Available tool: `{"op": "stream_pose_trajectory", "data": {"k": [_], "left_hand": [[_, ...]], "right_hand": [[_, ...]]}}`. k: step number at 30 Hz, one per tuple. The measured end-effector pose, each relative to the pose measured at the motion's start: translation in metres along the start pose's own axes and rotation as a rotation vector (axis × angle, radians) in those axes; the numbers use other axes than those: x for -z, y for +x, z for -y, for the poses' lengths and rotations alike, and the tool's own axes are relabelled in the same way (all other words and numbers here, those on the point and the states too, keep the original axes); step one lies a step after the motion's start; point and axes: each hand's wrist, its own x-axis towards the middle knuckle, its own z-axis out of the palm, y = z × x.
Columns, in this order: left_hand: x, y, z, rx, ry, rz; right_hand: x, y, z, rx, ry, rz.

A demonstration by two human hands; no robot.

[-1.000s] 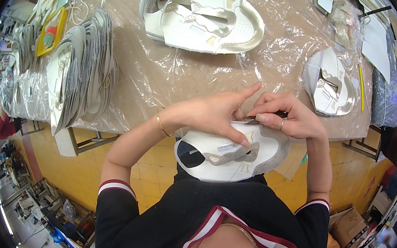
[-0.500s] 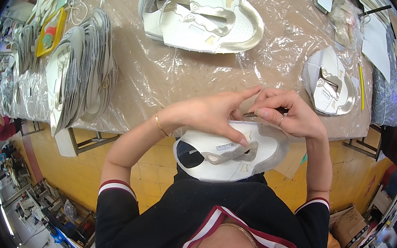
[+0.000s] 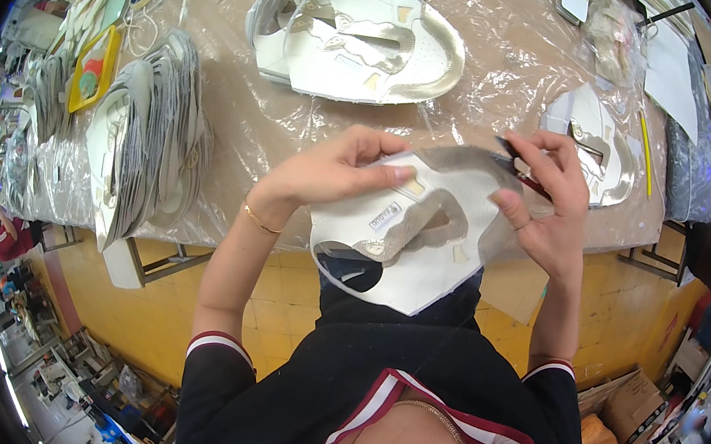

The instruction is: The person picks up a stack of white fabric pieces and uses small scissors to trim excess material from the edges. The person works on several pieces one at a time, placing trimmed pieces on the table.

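Note:
My left hand [image 3: 339,172] grips a flat white shoe upper [image 3: 417,260] by its far edge, thumb on top and fingers underneath. The upper has grey-beige overlays, a slot in the middle and a large round opening at its left end. It is tilted up over my lap by the table's front edge. In my right hand [image 3: 552,192] is a slim dark tool [image 3: 532,181] with a reddish part, held between fingers and palm; its exact kind is unclear. That hand is at the upper's right end, its thumb apart from the fingers.
The plastic-covered table [image 3: 257,158] bears a stack of uppers [image 3: 339,62] at the back, a tall pile of uppers [image 3: 156,129] at left, and a smaller upper [image 3: 604,154] at right. A yellow tray [image 3: 109,62] and yellow stick [image 3: 647,154] lie near the sides.
My left hand has moved back and left, lifting and turning the upper. My right hand has moved right, away from the left, its thumb opened out and the tool now showing.

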Motion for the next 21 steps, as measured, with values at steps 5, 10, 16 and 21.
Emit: {"op": "stream_pose_trajectory", "data": {"k": [5, 10, 16, 21], "left_hand": [[-0.002, -0.001, -0.002, -0.136, -0.193, -0.189], [-0.011, -0.002, -0.009, -0.113, -0.166, -0.211], [-0.039, 0.002, -0.016, -0.121, -0.087, -0.267], [-0.049, -0.001, -0.021, -0.152, -0.15, -0.234]], "right_hand": [[0.006, -0.01, -0.013, -0.267, 0.305, -0.208], [-0.003, -0.014, -0.003, -0.094, 0.011, -0.316], [-0.018, -0.01, 0.026, 0.109, -0.329, -0.205], [-0.028, -0.003, 0.026, 0.216, -0.41, -0.227]]}}
